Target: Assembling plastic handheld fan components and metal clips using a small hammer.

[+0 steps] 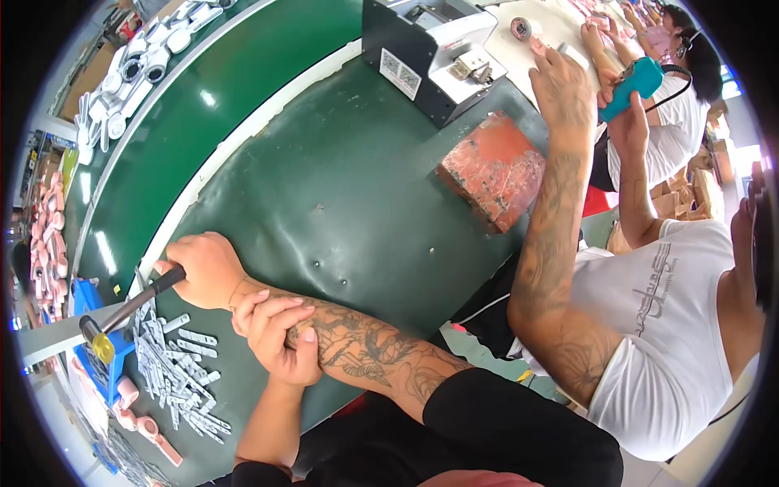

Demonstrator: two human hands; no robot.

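My right hand (207, 268) is closed around the dark handle of a hammer (144, 300) at the left side of the green work table (341, 219). The hammer's head, with a round yellow face, points down and to the left. My left hand (280, 337) is wrapped around my right forearm just behind the wrist, fingers on top. Below the hammer, a heap of small, flat grey parts (178, 373) lies on the table, close to both hands.
A worn red block (495, 170) and a black-and-grey machine (434, 61) stand toward the far right. A green conveyor (195, 105) curves along the left. Beyond it lie white parts (134, 73). A blue bin (114, 365) sits left. A co-worker's arm (548, 227) reaches in from the right.
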